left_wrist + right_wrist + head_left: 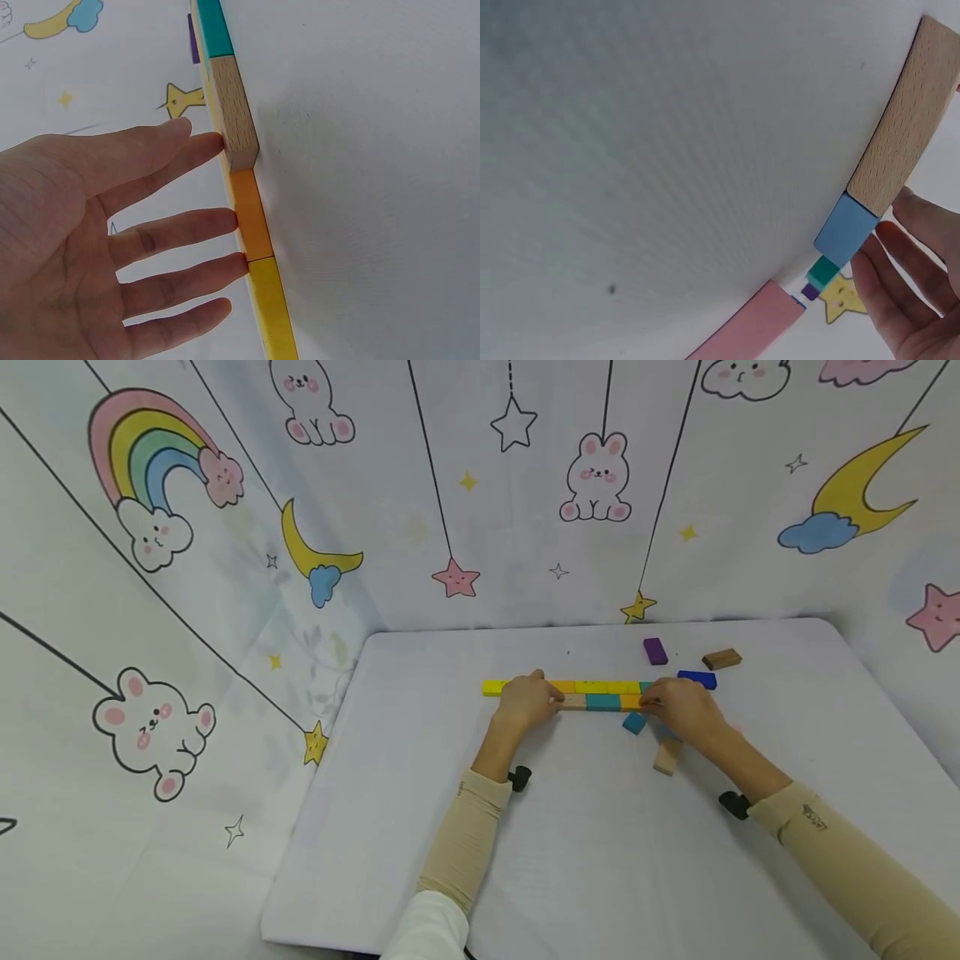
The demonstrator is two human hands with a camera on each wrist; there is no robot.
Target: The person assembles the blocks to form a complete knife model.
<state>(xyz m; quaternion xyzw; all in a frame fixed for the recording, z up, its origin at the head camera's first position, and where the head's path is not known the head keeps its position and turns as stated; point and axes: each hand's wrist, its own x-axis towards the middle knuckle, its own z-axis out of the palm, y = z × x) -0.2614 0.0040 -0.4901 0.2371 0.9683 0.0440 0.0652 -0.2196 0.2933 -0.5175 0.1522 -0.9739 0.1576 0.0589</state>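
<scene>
White table [390, 827], block row [602, 702], partly hidden by fingers [660, 693]

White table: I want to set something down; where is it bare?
Free: the white table between its left edge and the left tan sleeve, and between that and the right tan sleeve. Crowded: around the right hand, beside two multicoloured rows of rectangular blocks and several loose rectangular blocks.

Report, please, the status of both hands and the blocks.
Left hand: fingers straight, touching block rows. Right hand: at rows' right end, grip unclear. Loose teal block in front.
</scene>
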